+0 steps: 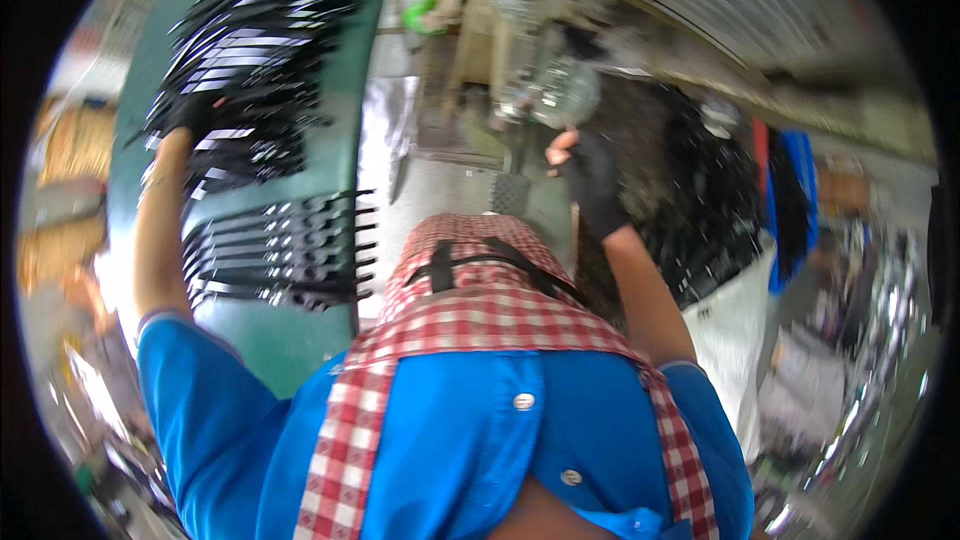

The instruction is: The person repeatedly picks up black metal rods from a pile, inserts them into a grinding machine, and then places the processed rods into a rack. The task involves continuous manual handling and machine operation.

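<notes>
My left hand [197,112], in a black glove, reaches into a wide heap of glossy black strips [265,50] on the green table. Its fingers blur into the dark strips, so their grip is hidden. My right hand [592,180], in a black glove with bare fingertips, is raised just below a clear round piece [565,92] on a machine [515,90]. The fingers there look curled together; whatever may be between them does not show. Nearer me on the table lies a row of black strap-like parts [290,250], side by side, their ends past the table's edge.
The green table [310,335] runs along my left. To my right, a white sack [730,340] stands by a large pile of shiny black pieces [690,190]. Behind it is a blue bin [797,210]. A grey textured pedal-like plate [508,193] sits ahead of my lap. Cartons [75,150] stand far left.
</notes>
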Demonstrator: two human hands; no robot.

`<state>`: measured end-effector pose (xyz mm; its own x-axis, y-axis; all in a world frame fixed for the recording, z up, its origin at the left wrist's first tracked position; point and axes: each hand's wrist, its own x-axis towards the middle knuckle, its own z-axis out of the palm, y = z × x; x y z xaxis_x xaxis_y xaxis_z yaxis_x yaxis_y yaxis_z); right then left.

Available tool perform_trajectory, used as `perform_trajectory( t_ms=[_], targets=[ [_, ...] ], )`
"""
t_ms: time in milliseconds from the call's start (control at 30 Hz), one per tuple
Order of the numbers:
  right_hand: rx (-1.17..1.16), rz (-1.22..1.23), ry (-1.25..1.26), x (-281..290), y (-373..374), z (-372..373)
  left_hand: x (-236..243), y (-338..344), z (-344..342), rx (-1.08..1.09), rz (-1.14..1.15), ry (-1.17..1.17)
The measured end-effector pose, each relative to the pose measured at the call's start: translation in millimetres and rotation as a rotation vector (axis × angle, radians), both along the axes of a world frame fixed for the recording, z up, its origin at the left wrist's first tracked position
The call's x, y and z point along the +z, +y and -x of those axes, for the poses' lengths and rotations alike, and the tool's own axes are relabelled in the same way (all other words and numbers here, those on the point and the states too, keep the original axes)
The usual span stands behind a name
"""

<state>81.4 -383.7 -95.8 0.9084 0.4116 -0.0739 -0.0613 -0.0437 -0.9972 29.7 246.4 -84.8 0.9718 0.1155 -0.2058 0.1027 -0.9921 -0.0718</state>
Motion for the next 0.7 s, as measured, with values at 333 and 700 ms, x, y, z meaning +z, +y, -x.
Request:
perform_trajectory(
  t_ms=[333, 700],
  targets=[
    [-0.423, 1.399, -0.393, -41.7, -206.7, 32.5, -31.1, 60.3, -8.8, 0.108, -0.040, -0.208],
    [-0.620, 0.667, -0.327, 31.8, -199.7, 2.2, 86.0, -220.8, -2.7, -0.320, 0.576, -0.455]
  ],
)
